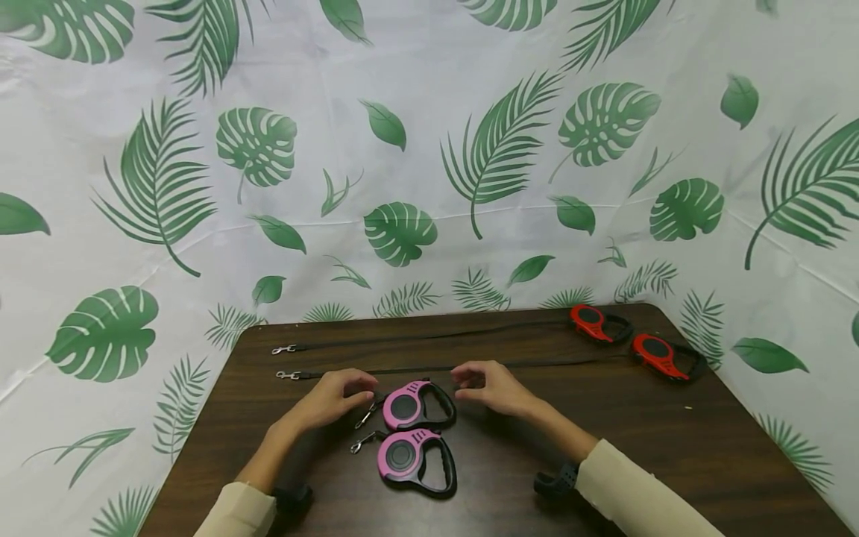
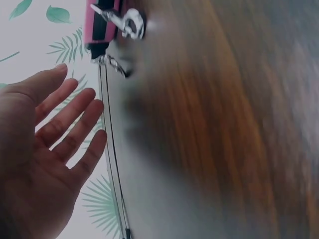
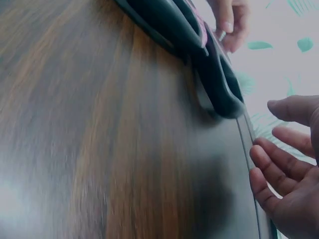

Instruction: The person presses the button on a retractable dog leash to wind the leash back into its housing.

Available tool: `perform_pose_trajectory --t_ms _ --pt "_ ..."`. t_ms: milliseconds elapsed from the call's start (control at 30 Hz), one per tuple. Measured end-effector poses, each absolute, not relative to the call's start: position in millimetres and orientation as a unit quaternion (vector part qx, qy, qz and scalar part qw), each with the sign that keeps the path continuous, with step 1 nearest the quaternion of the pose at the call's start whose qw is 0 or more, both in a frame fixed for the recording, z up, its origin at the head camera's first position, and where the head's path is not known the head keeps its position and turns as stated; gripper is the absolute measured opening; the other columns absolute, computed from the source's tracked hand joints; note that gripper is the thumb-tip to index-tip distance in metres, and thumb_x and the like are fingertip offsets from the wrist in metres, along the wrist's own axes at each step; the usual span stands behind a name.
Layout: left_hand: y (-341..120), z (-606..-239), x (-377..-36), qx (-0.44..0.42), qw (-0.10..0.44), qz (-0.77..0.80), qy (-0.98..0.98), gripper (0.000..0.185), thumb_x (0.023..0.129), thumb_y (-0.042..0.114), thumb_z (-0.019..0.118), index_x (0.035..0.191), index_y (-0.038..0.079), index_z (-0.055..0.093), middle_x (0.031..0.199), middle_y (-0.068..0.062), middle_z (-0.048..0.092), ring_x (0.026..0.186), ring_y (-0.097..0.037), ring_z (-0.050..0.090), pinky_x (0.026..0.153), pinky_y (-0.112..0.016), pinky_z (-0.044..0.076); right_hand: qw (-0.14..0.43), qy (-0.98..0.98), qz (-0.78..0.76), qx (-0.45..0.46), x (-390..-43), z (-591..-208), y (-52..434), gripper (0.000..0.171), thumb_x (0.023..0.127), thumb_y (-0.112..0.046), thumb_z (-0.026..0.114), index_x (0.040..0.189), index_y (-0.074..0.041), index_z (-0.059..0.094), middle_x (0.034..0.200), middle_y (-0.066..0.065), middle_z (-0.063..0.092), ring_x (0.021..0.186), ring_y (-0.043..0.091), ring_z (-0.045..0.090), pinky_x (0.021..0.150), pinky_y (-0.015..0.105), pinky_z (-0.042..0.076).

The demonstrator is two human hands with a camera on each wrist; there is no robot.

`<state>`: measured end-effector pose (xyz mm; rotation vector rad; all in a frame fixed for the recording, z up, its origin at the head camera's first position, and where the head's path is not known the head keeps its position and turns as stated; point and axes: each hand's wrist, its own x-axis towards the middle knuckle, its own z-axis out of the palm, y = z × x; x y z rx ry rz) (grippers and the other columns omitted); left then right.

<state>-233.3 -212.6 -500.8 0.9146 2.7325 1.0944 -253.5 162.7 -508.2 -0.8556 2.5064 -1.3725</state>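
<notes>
Two pink retractable dog leashes lie one in front of the other on the table: the far pink leash [image 1: 404, 406] and the near pink leash [image 1: 400, 456]. Their black handles point right and their metal clips [image 1: 365, 415] point left. My left hand [image 1: 333, 397] hovers by the far leash's clip, fingers loosely bent, holding nothing. Off the far leash's handle, my right hand [image 1: 493, 387] is likewise free, its fingers relaxed and apart from the handle. The left wrist view shows the left hand [image 2: 60, 124] with spread fingers; the right wrist view shows the right hand [image 3: 289, 159] relaxed too.
Toward the back right lie two red retractable leashes, one red leash [image 1: 590, 322] behind the other red leash [image 1: 661, 356]. Their black cords stretch left across the table [image 1: 537, 485] to metal clips [image 1: 288, 375]. A leaf-print cloth [image 1: 403, 171] hangs behind.
</notes>
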Motion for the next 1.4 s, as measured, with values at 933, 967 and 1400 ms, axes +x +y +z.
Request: perform_pose_trajectory --t_ms 933,967,1400 --pt "-259.9 -498.1 -231.9 0.282 -0.053 0.318 0.903 0.03 0.098 0.011 0.077 0.125 -0.001 0.071 0.119 -0.012 0.075 0.105 -0.03 0.073 0.092 -0.055 0.058 0.068 0.857 -0.422 -0.287 -264.5 -500.6 292.0 0.045 0.097 -0.02 0.08 0.135 -0.001 0.068 0.131 0.016 0.072 0.119 0.037 0.068 0.098 0.042 0.058" --pt "-261.3 -498.7 -232.0 0.282 -0.055 0.316 0.904 0.03 0.098 0.012 0.077 0.125 0.0 0.071 0.119 -0.012 0.075 0.105 -0.03 0.073 0.092 -0.055 0.058 0.068 0.859 -0.421 -0.285 -264.7 -500.8 297.5 0.044 0.097 -0.021 0.08 0.135 -0.001 0.068 0.131 0.015 0.072 0.119 0.037 0.067 0.098 0.041 0.058" --pt "-278.2 -501.9 -234.1 0.269 -0.076 0.3 0.912 0.03 0.095 0.008 0.08 0.123 0.0 0.072 0.119 -0.014 0.075 0.107 -0.035 0.073 0.093 -0.056 0.058 0.046 0.896 -0.366 -0.246 -262.3 -487.4 363.1 0.045 0.095 -0.019 0.081 0.134 -0.001 0.068 0.13 0.012 0.073 0.116 0.035 0.069 0.095 0.041 0.059"
